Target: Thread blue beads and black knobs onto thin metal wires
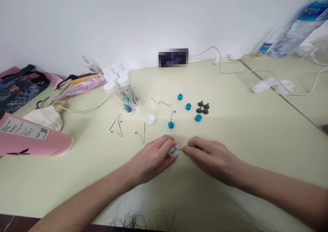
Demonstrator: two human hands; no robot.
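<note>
My left hand (160, 153) is closed around a small white round cap (174, 152), with its opening facing up and small dark bits inside. Between the fingertips of my right hand (205, 151) is a thin metal rod (179, 149), its tip reaching into the cap; the rest lies hidden by the fingers. Just beyond the hands stands a blue knob-like part (171, 125) with a bent wire rising from it. More blue parts (188, 106) and several black flanged pegs (203, 107) lie to the right. Bent metal wires (143, 133) are spread out at the left.
Clear tubes with white lids (124, 83) stand at the back left near a loose white lid (150, 119). A pink cup (36, 136) lies at the left. A phone (173, 57) leans on the wall, its cable running right toward a water bottle (294, 30).
</note>
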